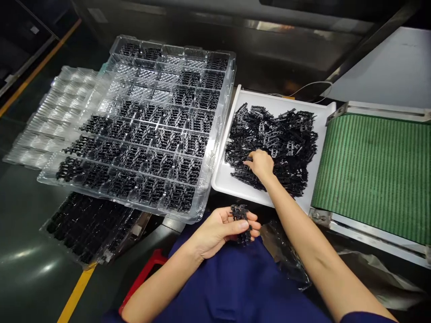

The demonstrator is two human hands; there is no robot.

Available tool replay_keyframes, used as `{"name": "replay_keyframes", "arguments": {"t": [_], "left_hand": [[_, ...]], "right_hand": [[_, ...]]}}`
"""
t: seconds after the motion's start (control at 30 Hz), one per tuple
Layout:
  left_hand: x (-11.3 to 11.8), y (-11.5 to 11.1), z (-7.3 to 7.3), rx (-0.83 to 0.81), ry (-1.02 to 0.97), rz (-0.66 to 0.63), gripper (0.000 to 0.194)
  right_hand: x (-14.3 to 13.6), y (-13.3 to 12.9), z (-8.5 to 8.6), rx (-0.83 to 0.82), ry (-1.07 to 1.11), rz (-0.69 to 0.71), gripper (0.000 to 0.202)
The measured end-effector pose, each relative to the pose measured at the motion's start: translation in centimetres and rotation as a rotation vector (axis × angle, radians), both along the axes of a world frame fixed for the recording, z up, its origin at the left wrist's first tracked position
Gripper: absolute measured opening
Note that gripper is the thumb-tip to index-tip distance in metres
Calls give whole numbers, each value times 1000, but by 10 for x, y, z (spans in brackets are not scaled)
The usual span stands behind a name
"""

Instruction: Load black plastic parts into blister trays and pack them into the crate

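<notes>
I judge this as gathering. My left hand [215,233] is closed around a stack of black parts [239,212], near the front edge of the white tray [222,178]. My right hand [263,165] is narrow at the pile [291,146]; its hold I cannot tell. Separating parts calls for a fine pinch.

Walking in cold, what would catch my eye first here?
Probably the bright green ribbed belt at the right. Next, the jumbled heap of black parts in the white tray beside it, with the right hand in the heap. Left of that, a big clear compartmented tray holds similar parts in rows.
</notes>
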State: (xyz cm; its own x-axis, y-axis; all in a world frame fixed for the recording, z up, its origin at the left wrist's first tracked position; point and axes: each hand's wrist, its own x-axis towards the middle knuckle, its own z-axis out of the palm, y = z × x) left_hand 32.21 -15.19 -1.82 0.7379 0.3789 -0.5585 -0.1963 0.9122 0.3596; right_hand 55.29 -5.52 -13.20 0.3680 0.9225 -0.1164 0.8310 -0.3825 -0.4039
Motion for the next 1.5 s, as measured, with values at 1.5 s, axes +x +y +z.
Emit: {"name": "replay_keyframes", "arguments": {"t": [1.5], "left_hand": [[6, 7, 11, 388, 119, 147, 30]], "right_hand": [[-60, -173, 155, 463, 359, 389, 48]]}}
